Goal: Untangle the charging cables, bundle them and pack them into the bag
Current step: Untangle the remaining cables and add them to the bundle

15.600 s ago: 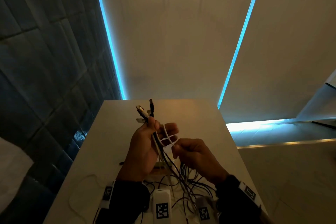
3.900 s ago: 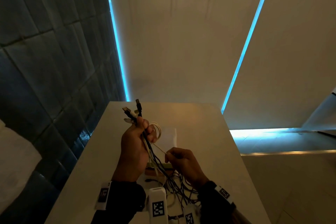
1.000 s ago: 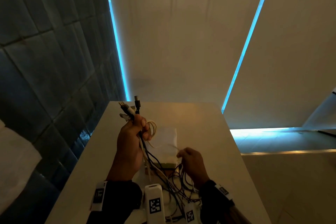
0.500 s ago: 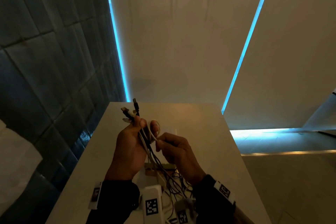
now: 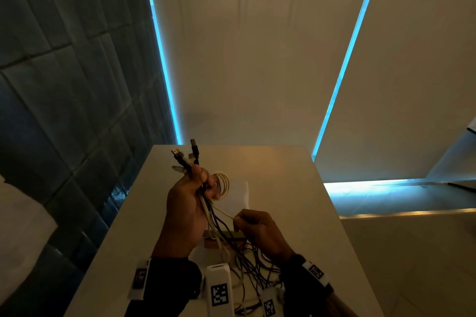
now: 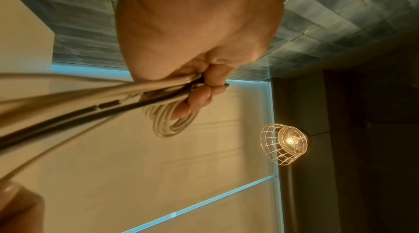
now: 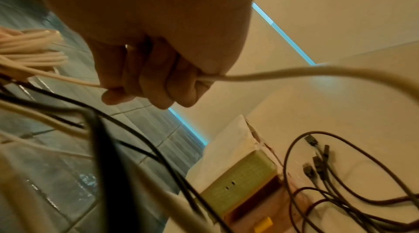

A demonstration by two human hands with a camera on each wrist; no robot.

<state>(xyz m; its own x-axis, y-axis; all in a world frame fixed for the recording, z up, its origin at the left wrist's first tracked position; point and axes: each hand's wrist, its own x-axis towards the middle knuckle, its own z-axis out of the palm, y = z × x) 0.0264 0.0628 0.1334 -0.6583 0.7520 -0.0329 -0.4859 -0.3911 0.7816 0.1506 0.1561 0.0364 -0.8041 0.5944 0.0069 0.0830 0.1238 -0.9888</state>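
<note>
Blue light strips edge the cream wall panels beyond a pale tabletop [image 5: 296, 188] beside dark tiles. Above it the left hand [image 5: 184, 210] keeps a clenched grip on a bunch of charging cables [image 5: 206, 203], plug ends [image 5: 185, 158] sticking up past the thumb and a white cable coil [image 5: 223, 184] looped round its fingers [image 6: 199, 100]. One white strand [image 5: 224, 213] runs from that coil to the right hand [image 5: 260, 230], whose grip is curled tight round it, while dark loose cables [image 7: 340, 183] lie tangled on the tabletop just beside a white bag [image 5: 238, 194].

Dark tiled wall [image 5: 64, 80], blue light strips [image 5: 342, 64], caged lamp [image 6: 284, 144].
</note>
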